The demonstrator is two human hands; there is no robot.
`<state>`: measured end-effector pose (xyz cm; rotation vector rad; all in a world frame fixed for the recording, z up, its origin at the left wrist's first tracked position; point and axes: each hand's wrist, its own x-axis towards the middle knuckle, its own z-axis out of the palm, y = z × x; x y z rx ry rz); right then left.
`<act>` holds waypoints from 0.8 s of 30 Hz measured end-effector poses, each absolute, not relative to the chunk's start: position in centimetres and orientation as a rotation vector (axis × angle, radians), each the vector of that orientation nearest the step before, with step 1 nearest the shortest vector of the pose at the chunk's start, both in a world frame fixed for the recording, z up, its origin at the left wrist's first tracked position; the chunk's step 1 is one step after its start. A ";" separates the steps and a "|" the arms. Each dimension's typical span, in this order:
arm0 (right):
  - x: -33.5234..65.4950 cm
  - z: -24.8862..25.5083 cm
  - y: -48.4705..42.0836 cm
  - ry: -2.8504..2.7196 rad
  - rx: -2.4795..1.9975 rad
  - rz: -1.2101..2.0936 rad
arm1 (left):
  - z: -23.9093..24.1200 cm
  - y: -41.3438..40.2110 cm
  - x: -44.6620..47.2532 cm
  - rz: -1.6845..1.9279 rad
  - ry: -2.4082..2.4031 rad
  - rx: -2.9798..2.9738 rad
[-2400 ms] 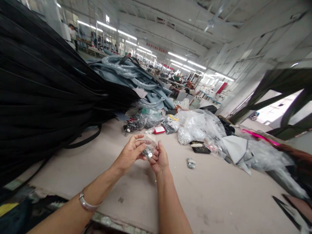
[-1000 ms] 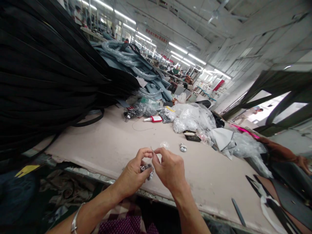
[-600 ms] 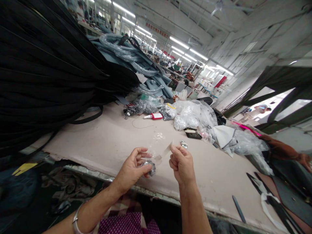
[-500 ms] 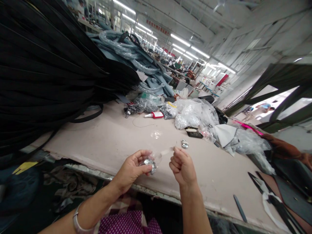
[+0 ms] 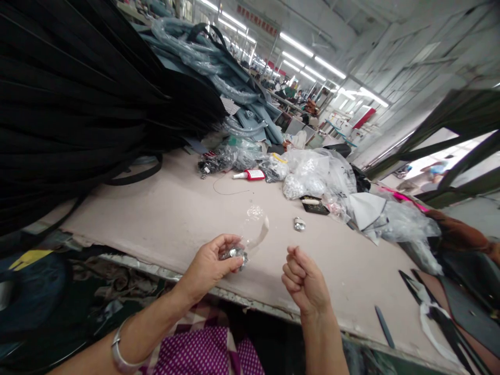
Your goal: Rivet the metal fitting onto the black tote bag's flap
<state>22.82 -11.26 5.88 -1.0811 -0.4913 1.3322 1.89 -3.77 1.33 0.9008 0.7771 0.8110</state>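
A clear packet of shiny pieces (image 5: 238, 254) is grasped by the left hand (image 5: 213, 264) above the worktop (image 5: 164, 219), a pale strip (image 5: 258, 237) curling up from it. The right hand (image 5: 307, 279) is clenched, near a silvery bundle (image 5: 299, 224) on the worktop.

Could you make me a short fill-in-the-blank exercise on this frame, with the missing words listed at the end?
1. The right hand is curled closed, while a shiny bundle is held in the ____ one.
2. Apart from its white label and nozzle, the bottle is ____.
3. The bright strip toward the right of the picture is ____.
4. Counting every bracelet on the person's arms gives a total of ____.

Missing words: left; red; pink; one.
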 end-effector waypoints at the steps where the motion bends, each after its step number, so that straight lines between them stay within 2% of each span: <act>1: 22.1 6.7 -11.5 -0.486 -1.062 1.345 | 1.2 -3.8 1.9 0.798 0.781 0.921; 8: 14.8 11.1 -10.3 -0.467 -0.852 1.515 | 0.5 -4.6 2.1 0.761 0.712 1.006; 15: 15.7 10.8 -6.4 -0.252 -0.967 1.247 | 0.3 -4.7 1.3 0.668 0.596 0.995; 24: 16.5 9.7 -5.5 -0.241 -0.998 1.295 | -0.3 -4.1 1.2 0.646 0.554 1.007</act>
